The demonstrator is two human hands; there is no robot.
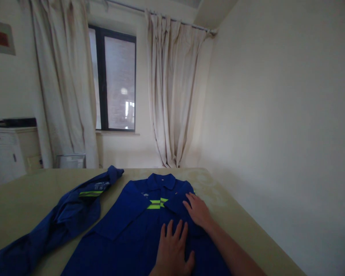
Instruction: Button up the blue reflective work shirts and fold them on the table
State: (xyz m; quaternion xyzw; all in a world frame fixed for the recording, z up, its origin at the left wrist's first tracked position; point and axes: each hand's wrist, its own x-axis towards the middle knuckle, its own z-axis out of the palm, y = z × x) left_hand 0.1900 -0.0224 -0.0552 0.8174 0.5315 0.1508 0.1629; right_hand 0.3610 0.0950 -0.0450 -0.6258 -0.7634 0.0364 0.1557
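Note:
A blue work jacket (137, 226) with a collar and yellow-green reflective strips lies spread out, front up. Its sleeves are folded in across the chest. My left hand (174, 245) rests on the lower front, palm down with the fingers spread. Farther up, my right hand (197, 210) lies on the folded sleeve near the shoulder at the right, fingers apart and pressing on the cloth. Neither hand grips the fabric. To the left, a second blue garment (60, 214) with a reflective strip and white print lies loosely bunched.
Both garments lie on a pale yellow-green table (218, 191). A plain wall (281, 115) runs along the right side. Behind stand a window (119, 82) and beige curtains (175, 88). A white cabinet (5, 153) is at the far left.

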